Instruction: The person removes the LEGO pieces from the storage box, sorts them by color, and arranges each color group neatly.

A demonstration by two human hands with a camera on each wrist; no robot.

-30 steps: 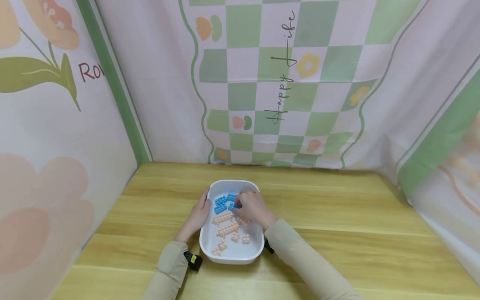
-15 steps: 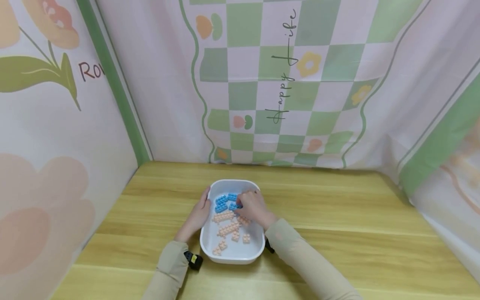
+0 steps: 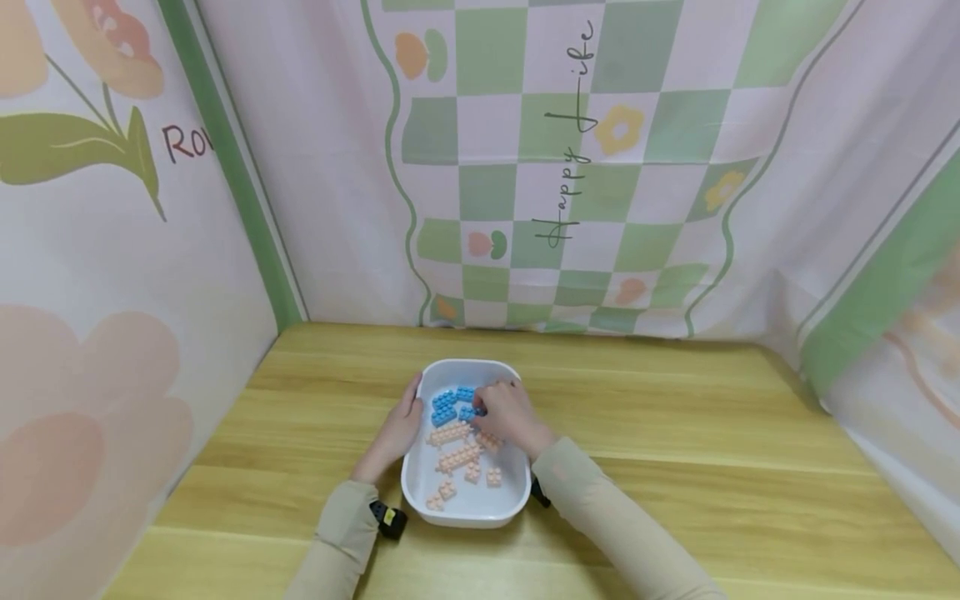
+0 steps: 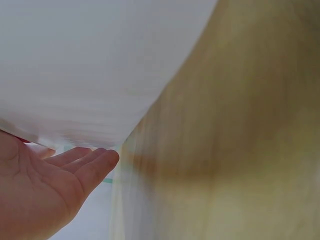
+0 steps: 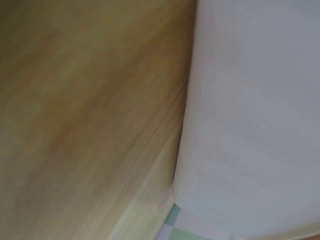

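- Left hand (image 3: 397, 429): at the left side of the white plastic bin (image 3: 467, 521). In the left wrist view the fingers are extended, with the tips at the bin's outer wall; they are not clenched.
- Right hand (image 3: 506, 412): reaches over the bin's right rim, fingers bent down inside beside the blue building bricks (image 3: 444, 415). The hand covers its own fingertips; whether it grasps a brick cannot be told. The right wrist view shows only desk, bin wall and backdrop.
- Bin: sits on the wood-grain desk (image 3: 675, 450), between the two forearms.
- Blue bricks: grouped in the far half of the bin, the rightmost ones just beside the right hand's fingers.
- Long peach bricks (image 3: 459, 457): two lie slantwise across the middle of the bin, nearer than the blue group. A further peach brick (image 3: 489, 441) lies beneath the right hand, partly hidden.
- Small peach bricks (image 3: 493, 477): four lie in the near half, two toward the left and two toward the right.
- Sleeves (image 3: 615, 517): beige, on both arms; a black device (image 3: 390, 520) shows at the left wrist.
- Backdrop (image 3: 491, 192): fabric in green and white checks, lettered "Happy Life", behind the desk.
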